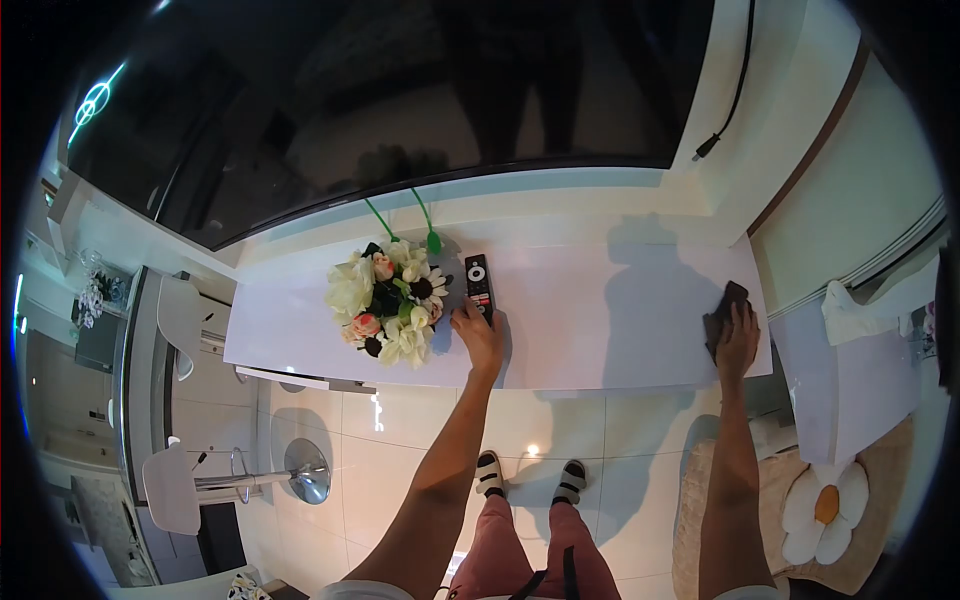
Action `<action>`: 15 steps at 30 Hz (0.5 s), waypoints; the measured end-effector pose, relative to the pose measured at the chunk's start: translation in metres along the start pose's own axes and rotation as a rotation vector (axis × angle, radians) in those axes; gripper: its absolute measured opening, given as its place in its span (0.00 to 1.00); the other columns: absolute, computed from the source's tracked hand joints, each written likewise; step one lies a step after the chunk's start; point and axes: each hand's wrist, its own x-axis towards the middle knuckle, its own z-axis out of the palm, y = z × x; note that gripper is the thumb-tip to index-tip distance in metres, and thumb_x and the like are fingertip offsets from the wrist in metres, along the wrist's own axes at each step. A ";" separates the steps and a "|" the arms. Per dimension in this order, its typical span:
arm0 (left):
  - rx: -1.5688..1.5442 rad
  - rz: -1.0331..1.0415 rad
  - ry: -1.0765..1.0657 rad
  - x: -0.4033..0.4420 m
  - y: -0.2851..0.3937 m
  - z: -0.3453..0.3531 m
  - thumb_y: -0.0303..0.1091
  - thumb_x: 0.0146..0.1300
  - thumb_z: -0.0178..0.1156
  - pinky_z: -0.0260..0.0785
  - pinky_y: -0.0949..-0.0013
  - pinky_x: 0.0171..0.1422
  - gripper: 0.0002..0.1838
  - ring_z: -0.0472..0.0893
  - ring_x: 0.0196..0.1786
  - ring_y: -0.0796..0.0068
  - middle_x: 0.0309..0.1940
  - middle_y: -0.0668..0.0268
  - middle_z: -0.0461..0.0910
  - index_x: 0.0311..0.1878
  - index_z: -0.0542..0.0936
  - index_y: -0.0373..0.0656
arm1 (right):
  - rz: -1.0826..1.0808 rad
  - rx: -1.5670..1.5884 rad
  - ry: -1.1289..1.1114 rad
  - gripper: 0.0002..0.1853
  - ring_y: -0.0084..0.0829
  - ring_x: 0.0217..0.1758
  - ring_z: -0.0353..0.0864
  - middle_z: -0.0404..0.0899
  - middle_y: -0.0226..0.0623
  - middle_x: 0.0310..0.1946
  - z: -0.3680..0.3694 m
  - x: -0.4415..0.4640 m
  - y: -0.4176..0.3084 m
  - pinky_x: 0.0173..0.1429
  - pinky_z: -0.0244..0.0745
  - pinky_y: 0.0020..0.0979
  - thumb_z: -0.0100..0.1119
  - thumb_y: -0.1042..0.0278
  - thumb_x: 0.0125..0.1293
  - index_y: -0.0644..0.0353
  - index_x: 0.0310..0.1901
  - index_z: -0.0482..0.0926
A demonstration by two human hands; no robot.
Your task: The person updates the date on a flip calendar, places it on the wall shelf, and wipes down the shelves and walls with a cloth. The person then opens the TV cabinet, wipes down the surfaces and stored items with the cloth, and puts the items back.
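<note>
head view: the lower end of a black remote control (477,274) is held between the thumb and fingers of the left hand (482,342), over a long white shelf (560,310), just right of a bunch of artificial flowers (405,290). near the shelf's right end, a dark cloth (715,325) is covered in part by the right hand (738,345), with the fingers laid over it; whether it is clutched or only pressed down cannot be told. the two hands are kept well apart. above the shelf, a large dark television (400,110) is seen, and a black cable (742,85) is hung to its right.
</note>
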 end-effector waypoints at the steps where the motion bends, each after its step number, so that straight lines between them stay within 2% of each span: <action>1: -0.003 0.000 -0.007 0.000 -0.001 0.000 0.29 0.51 0.64 0.61 0.49 0.56 0.34 0.65 0.50 0.41 0.47 0.40 0.64 0.60 0.64 0.27 | 0.003 -0.006 -0.003 0.21 0.45 0.69 0.57 0.62 0.39 0.66 0.000 -0.007 0.007 0.69 0.53 0.49 0.46 0.63 0.67 0.52 0.61 0.70; 3: 0.017 0.016 -0.010 0.003 -0.004 -0.003 0.31 0.51 0.64 0.61 0.48 0.57 0.34 0.65 0.49 0.40 0.48 0.38 0.65 0.61 0.64 0.26 | 0.155 -0.125 0.002 0.20 0.45 0.69 0.58 0.63 0.39 0.65 -0.005 -0.019 0.009 0.69 0.52 0.50 0.45 0.63 0.67 0.52 0.61 0.70; 5: 0.008 -0.009 -0.039 0.005 -0.009 -0.006 0.32 0.52 0.64 0.60 0.48 0.58 0.34 0.66 0.49 0.40 0.48 0.37 0.66 0.61 0.64 0.27 | 0.171 -0.142 0.006 0.20 0.46 0.69 0.58 0.64 0.42 0.64 -0.003 -0.033 -0.002 0.69 0.53 0.50 0.47 0.64 0.67 0.53 0.60 0.70; 7: 0.012 0.050 -0.043 0.005 -0.018 -0.006 0.34 0.52 0.64 0.59 0.48 0.58 0.34 0.67 0.49 0.41 0.46 0.37 0.68 0.60 0.65 0.27 | -0.006 -0.089 0.223 0.20 0.48 0.66 0.62 0.67 0.46 0.61 0.003 -0.051 -0.027 0.67 0.57 0.50 0.49 0.64 0.65 0.56 0.59 0.71; 9: -0.014 0.039 -0.087 0.004 -0.022 -0.008 0.33 0.52 0.64 0.57 0.47 0.60 0.35 0.66 0.51 0.41 0.48 0.36 0.67 0.61 0.64 0.25 | -0.194 0.136 0.376 0.20 0.49 0.63 0.65 0.70 0.49 0.57 0.004 -0.059 -0.080 0.66 0.58 0.47 0.48 0.62 0.65 0.59 0.57 0.72; 10: 0.001 0.045 -0.092 0.004 -0.027 -0.006 0.34 0.52 0.64 0.56 0.48 0.61 0.35 0.66 0.53 0.40 0.50 0.35 0.66 0.61 0.64 0.26 | -0.219 0.256 0.297 0.19 0.51 0.59 0.68 0.72 0.51 0.53 -0.004 -0.061 -0.112 0.62 0.62 0.49 0.51 0.61 0.62 0.61 0.52 0.74; 11: 0.010 0.056 -0.100 0.004 -0.029 -0.001 0.35 0.53 0.63 0.56 0.48 0.62 0.35 0.65 0.54 0.40 0.51 0.35 0.66 0.62 0.64 0.26 | -0.088 0.286 0.051 0.20 0.51 0.55 0.70 0.74 0.51 0.49 0.005 -0.074 -0.141 0.58 0.64 0.50 0.57 0.59 0.56 0.61 0.48 0.74; 12: 0.025 0.060 -0.101 0.002 -0.030 0.001 0.35 0.53 0.63 0.56 0.48 0.63 0.36 0.65 0.55 0.40 0.52 0.35 0.65 0.62 0.63 0.27 | -0.167 0.384 0.102 0.24 0.51 0.53 0.70 0.73 0.52 0.48 -0.014 -0.075 -0.184 0.58 0.64 0.50 0.62 0.58 0.51 0.62 0.48 0.74; 13: 0.041 0.066 -0.099 0.002 -0.031 0.002 0.36 0.53 0.63 0.55 0.48 0.63 0.36 0.64 0.55 0.40 0.53 0.35 0.65 0.62 0.63 0.27 | -0.197 0.390 -0.017 0.27 0.52 0.54 0.69 0.71 0.52 0.50 0.000 -0.088 -0.211 0.61 0.62 0.49 0.64 0.56 0.47 0.63 0.48 0.74; 14: 0.049 0.060 -0.118 0.004 -0.031 0.001 0.37 0.53 0.64 0.55 0.48 0.63 0.37 0.64 0.55 0.40 0.53 0.36 0.65 0.62 0.63 0.27 | -0.333 0.445 -0.228 0.28 0.53 0.60 0.65 0.68 0.51 0.56 -0.024 -0.087 -0.240 0.64 0.58 0.49 0.63 0.59 0.48 0.62 0.52 0.73; 15: 0.058 0.053 -0.137 0.005 -0.030 0.000 0.37 0.53 0.64 0.55 0.47 0.63 0.37 0.64 0.55 0.40 0.54 0.36 0.65 0.62 0.63 0.27 | -0.492 0.323 -0.231 0.28 0.50 0.66 0.60 0.65 0.47 0.61 -0.001 -0.102 -0.253 0.68 0.53 0.49 0.62 0.62 0.52 0.59 0.56 0.72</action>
